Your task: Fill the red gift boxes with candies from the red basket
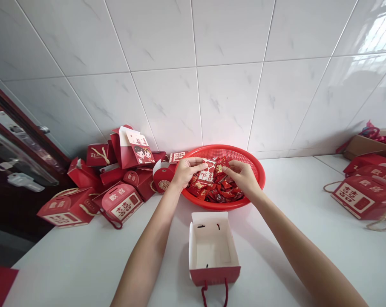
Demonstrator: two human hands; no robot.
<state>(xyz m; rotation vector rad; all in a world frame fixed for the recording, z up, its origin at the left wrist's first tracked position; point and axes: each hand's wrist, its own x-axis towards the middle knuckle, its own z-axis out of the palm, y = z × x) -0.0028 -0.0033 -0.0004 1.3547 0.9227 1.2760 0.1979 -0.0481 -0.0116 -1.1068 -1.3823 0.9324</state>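
Over a red plastic basket (223, 206) of red-wrapped candies (225, 192), my left hand (188, 170) is closed on a small red and white packet (207, 171) with printed characters. My right hand (242, 174) pinches a red packet with a gold print (221, 167) beside it. Both packets are above the candies, close together. In front of the basket stands an open box (214, 251), white inside and red outside, with a dark red cord handle hanging toward me. Nothing lies inside it except the cord ends.
Several red gift boxes (116, 202) with rope handles are heaped at the left on the white table (276, 273). More red boxes (355, 198) and a cardboard carton (368, 147) stand at the right. A tiled wall (164, 98) rises behind the basket.
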